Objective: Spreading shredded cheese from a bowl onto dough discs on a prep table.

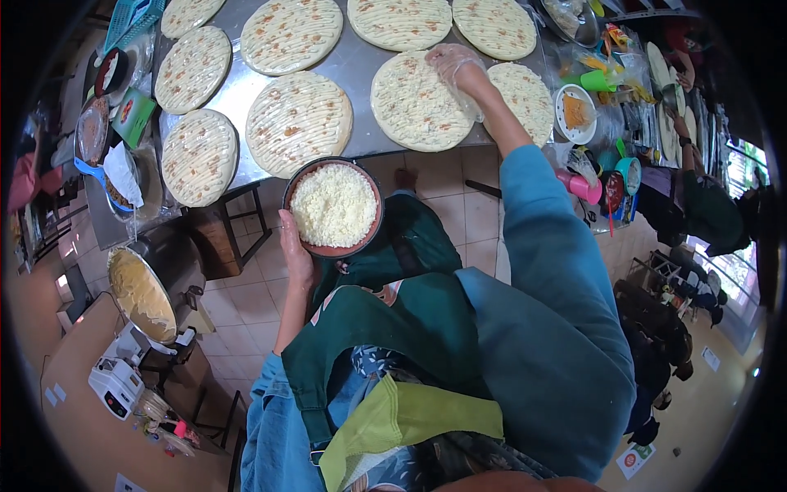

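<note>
My left hand (pixel 297 250) grips the side of a dark-rimmed bowl (pixel 379 215) filled with white crumbled cheese (pixel 334 205), held in front of the table. My right hand (pixel 456 67), in a clear plastic glove, reaches over the upper right of a round flatbread (pixel 414 107) strewn with white crumbs. Its fingers point down and look bunched; whether they hold crumbs cannot be made out. Right of it lies another crumb-covered round (pixel 522 102). To the left, a round (pixel 297 123) bears pale piped lines and orange bits, with few crumbs visible.
Several more rounds cover the metal table (pixel 361 90). A white plate with orange food (pixel 576 115), a green cup (pixel 597 80) and a pink cup (pixel 579 187) stand on the right. At lower left is a mixer bowl (pixel 141 293) of batter. Other people work at far right.
</note>
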Tool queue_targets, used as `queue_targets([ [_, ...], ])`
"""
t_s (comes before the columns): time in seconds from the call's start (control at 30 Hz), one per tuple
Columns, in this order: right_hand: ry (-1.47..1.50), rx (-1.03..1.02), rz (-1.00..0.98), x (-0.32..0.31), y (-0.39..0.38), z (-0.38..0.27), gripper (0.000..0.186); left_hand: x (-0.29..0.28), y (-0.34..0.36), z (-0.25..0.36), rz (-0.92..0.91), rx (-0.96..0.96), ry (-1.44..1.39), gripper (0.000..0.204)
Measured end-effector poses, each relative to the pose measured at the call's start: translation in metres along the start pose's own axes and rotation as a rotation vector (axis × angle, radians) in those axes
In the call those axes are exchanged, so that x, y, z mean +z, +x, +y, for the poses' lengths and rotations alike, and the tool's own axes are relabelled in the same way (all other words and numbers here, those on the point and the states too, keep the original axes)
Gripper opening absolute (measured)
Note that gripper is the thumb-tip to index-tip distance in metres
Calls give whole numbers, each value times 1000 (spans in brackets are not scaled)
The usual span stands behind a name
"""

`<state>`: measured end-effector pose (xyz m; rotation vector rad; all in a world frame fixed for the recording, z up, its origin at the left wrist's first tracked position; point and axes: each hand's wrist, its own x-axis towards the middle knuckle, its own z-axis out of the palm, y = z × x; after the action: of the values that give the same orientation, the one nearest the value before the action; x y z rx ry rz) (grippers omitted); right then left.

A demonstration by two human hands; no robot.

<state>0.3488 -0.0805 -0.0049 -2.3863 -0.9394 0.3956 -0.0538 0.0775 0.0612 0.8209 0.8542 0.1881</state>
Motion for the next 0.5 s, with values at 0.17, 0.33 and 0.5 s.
queue_targets([
  [0.17, -145, 22, -112, 0, 15, -15, 30, -1, -2, 0, 25, -10, -22, 64],
  [0.33, -316, 40, -113, 1, 13, -41, 35, -4, -3, 0, 26, -8, -10, 64],
  [0.5, -40, 227, -215, -13, -12, -45, 26, -1, -6, 5, 23, -8, -16, 63],
])
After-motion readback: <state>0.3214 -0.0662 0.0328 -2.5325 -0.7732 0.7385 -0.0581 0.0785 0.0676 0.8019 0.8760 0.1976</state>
